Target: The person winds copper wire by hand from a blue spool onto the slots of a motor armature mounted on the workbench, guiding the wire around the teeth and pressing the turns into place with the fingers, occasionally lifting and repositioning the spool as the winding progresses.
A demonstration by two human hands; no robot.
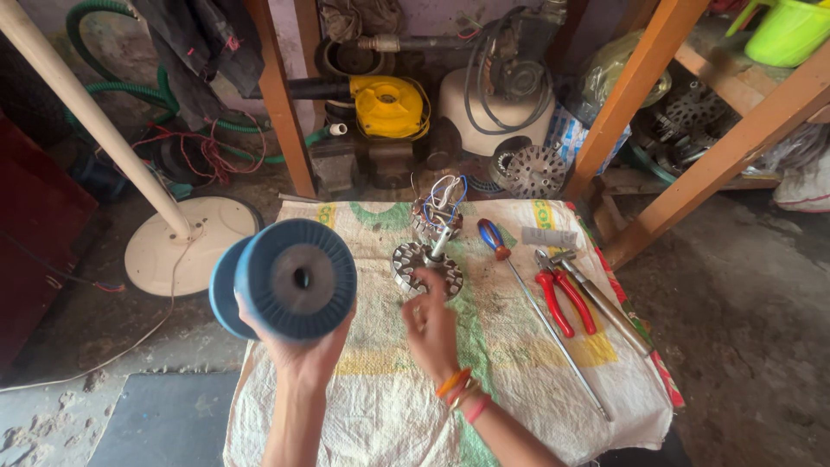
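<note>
My left hand (303,350) holds up a large blue spool (285,278) of thin wire, its round end face toward me. My right hand (430,324), with orange and pink bangles on the wrist, hovers over a woven sack (389,406), fingers pinched together; whether a thin wire runs between them I cannot tell. Just beyond its fingertips lies a round metal motor stator (427,265) with slots. Behind that stands a second wound motor part (436,214) with blue and white wires.
On the sack to the right lie a long screwdriver with a blue and red handle (527,294), red-handled pliers (562,298) and a hammer (596,298). A white fan stand base (186,242) sits at left. Orange wooden shelf legs (281,104) and old motors stand behind.
</note>
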